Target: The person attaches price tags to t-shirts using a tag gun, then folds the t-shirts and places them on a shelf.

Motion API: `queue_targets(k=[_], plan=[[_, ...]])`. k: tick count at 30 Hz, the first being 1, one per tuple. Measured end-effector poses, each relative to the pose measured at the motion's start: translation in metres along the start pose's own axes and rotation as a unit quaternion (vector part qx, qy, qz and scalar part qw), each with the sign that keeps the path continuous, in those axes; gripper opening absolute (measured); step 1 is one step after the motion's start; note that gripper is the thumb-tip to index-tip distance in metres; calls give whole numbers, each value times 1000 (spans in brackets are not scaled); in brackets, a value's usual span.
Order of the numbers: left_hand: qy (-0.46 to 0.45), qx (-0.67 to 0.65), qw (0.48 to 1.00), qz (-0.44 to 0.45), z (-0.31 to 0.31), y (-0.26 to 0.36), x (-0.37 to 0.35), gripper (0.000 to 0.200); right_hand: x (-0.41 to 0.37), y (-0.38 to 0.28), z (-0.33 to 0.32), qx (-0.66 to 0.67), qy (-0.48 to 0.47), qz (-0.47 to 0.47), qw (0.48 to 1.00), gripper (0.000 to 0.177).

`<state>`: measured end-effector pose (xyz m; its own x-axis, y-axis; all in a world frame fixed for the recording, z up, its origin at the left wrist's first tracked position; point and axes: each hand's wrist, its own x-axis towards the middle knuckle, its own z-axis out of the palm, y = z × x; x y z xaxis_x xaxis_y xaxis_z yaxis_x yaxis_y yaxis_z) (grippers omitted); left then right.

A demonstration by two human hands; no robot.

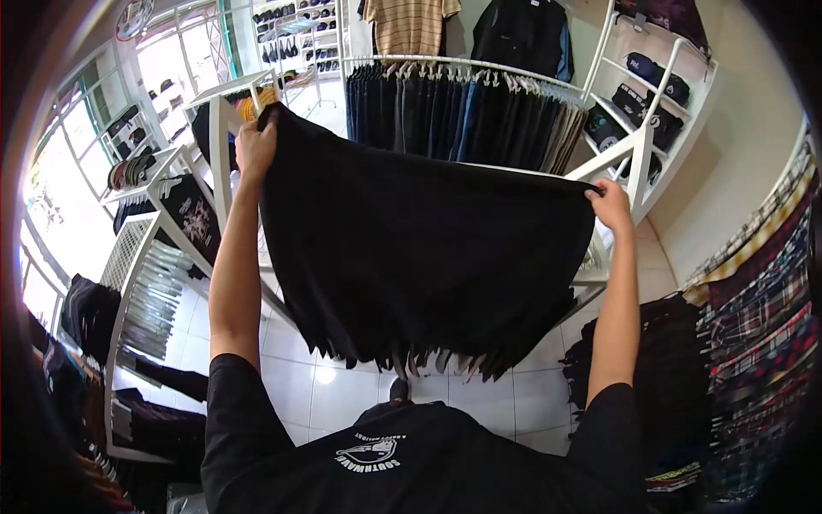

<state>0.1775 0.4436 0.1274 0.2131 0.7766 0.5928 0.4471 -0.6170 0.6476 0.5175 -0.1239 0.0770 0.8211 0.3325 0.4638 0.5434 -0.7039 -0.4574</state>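
A wide black cloth (428, 248) is stretched out in front of me, hiding most of the white rack behind it. My left hand (257, 146) is closed on its upper left corner, higher than the other side. At the upper right corner, my right hand (608, 204) pinches the cloth's edge, close to a white rack post. The upper edge runs taut and slopes down to the right. Below the cloth's lower edge, a row of dark and grey garment ends (411, 361) shows over the floor.
Trousers (462, 116) hang on a rail along the back wall. White shelves (634, 111) with caps stand at the upper right. Plaid shirts (762, 317) hang at the right. A white-framed rack (137, 248) with clothes and clear hangers is at the left. White tiled floor (479, 398) shows below.
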Motion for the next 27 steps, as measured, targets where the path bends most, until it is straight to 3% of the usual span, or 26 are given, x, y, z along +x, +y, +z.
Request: queue_targets(k=[2, 4, 5, 6, 7, 8, 10, 14, 17, 21, 25, 27], plan=[[11, -9, 1000, -6, 28, -1, 2, 54, 28, -1, 42, -1, 42, 57, 997, 18], [26, -37, 999, -28, 68, -25, 5, 54, 7, -36, 63, -22, 158, -8, 987, 12], [-8, -80, 996, -38, 59, -10, -20, 50, -13, -53, 70, 36, 164, -14, 986, 9], [8, -132, 991, 6, 68, -24, -40, 48, -37, -60, 84, 53, 206, -75, 974, 7], [27, -187, 981, 51, 81, -38, -59, 45, -66, -70, 91, 52, 144, -43, 987, 7], [18, -173, 983, 64, 89, -49, -86, 44, -91, -56, 111, 68, 105, -67, 990, 9], [-79, -91, 993, 10, 103, -80, -133, 46, -142, -56, 116, 115, -28, -48, 992, 29], [-97, -99, 990, -32, 118, -108, -186, 45, -179, -65, 123, 157, 138, -4, 978, 41], [-106, -144, 983, -28, 114, -103, -187, 46, -183, -54, 131, 128, 161, 67, 976, 39], [-85, -144, 986, -3, 117, -109, -187, 44, -174, -40, 151, 56, 192, 38, 979, 34], [-82, -165, 983, -9, 113, -97, -188, 36, -165, -43, 154, 61, 145, 120, 980, 23], [-67, -187, 980, 3, 113, -94, -185, 31, -161, -46, 158, 71, 141, 83, 984, 23]])
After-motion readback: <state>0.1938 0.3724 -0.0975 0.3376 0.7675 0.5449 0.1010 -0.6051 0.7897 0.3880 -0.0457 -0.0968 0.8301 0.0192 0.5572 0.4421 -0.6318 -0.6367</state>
